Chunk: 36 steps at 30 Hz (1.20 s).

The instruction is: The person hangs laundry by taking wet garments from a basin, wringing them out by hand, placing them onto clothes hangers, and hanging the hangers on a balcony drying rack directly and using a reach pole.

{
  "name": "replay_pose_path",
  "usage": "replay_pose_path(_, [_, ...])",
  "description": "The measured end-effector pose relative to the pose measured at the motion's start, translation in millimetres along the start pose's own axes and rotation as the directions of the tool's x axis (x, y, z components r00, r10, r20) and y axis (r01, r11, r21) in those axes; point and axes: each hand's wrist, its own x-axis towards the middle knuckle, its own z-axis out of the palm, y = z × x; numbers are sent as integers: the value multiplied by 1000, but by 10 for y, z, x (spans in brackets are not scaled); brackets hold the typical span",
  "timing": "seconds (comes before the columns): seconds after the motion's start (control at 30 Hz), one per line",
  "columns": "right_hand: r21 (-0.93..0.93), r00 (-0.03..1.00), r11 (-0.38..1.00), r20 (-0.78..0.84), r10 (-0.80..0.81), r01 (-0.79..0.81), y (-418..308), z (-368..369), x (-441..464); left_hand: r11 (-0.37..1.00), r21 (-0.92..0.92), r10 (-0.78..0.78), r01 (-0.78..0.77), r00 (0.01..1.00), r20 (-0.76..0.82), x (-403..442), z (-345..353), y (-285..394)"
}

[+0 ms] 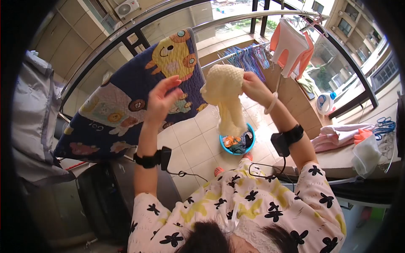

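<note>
Quilt (126, 101): left of the cloth (223, 84), before the railing (228, 19).
Clothes (236, 144): in the basin (253, 134), on the floor (190, 147).
Hangers (249, 60): on the rod (214, 62), behind the cloth.

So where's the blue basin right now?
In the head view, the blue basin stands on the tiled floor just right of centre, just beyond the person's feet and below the cream textured cloth held in the right hand.
</note>
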Motion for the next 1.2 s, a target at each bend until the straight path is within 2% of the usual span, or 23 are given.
replay_pose_path(0.07, [64,993,992,-44,113,-110,-59,247,-13,999,41,-2,-3,992,129,-257,163,-239])
replay_pose_path(0.1, [4,994,996,-57,93,-93,-88,390,1,905,371,100,-208,952,289,-376,199,-449])
replay_pose_path(0.13, [18,998,998,-36,-58,58,151,529,106,667,610,136,-428,875,465,-490,242,-688])
replay_pose_path(0.2, [136,997,989,-52,-55,62,61,823,161,942,283,90,-180,948,304,-719,505,-1064])
replay_pose_path(0.23, [81,996,994,-42,-74,78,102,908,213,942,281,93,-185,945,313,-755,523,-1181])
replay_pose_path(0.27, [24,995,996,-29,-91,91,128,964,253,932,334,85,-142,980,179,-772,543,-1287])
replay_pose_path(0.3, [92,999,995,-5,-37,37,99,992,264,922,377,81,-91,996,40,-753,575,-1431])
replay_pose_path(0.33, [158,1000,987,24,18,-22,68,1008,295,924,372,80,-91,996,45,-695,530,-1725])
replay_pose_path(0.37, [270,999,961,16,50,-53,189,1017,385,921,-386,-74,54,997,-37,-601,442,-2095])
replay_pose_path(0.4, [265,999,963,12,53,-54,184,921,422,372,-922,-241,105,970,14,-486,422,-2293])
replay_pose_path(0.43, [311,989,942,111,94,-125,143,798,456,858,-505,-149,91,986,-76,-375,521,-1980])
replay_pose_path(0.47, [351,969,915,211,128,-197,103,657,490,990,121,-54,74,985,-164,-261,625,-1646])
replay_pose_path(0.5, [245,931,929,309,196,-276,81,462,507,912,-395,-142,110,989,-52,-223,755,-1383])
replay_pose_path(0.53, [244,934,932,301,191,-269,197,267,574,581,-796,-159,169,983,93,-165,860,-1243])
replay_pose_path(0.6, [360,849,854,503,162,-376,655,-140,779,505,-846,-190,171,978,85,-101,967,-1166])
replay_pose_path(0.7, [519,893,732,178,412,-441,1675,-912,1133,263,-952,-293,157,953,77,-43,1051,-1245])
replay_pose_path(0.77, [607,796,631,6,605,-484,2489,-1480,1306,207,-964,-142,168,980,141,-48,1087,-1469])
replay_pose_path(0.83, [629,632,564,-146,761,-535,3457,-1944,1445,246,-949,-217,196,966,143,-31,1168,-1604])
replay_pose_path(0.93, [367,488,586,-329,808,-722,4641,-2546,1558,291,-936,-440,200,896,55,230,1319,-1624])
replay_pose_path(1.0, [98,537,637,-451,713,-765,5404,-2910,1591,302,-931,-518,204,855,20,389,1400,-1671])
replay_pose_path(1.07, [-172,539,563,-601,590,-808,5454,-3160,1678,310,-927,-569,211,822,-3,504,1455,-1735])
replay_pose_path(1.13, [-166,559,605,-620,550,-779,5883,-3352,1751,317,-922,-608,221,793,-19,618,1493,-1796])
replay_pose_path(1.2, [-177,522,543,-617,589,-821,6040,-3449,1809,323,-918,-636,230,771,-30,707,1526,-1847])
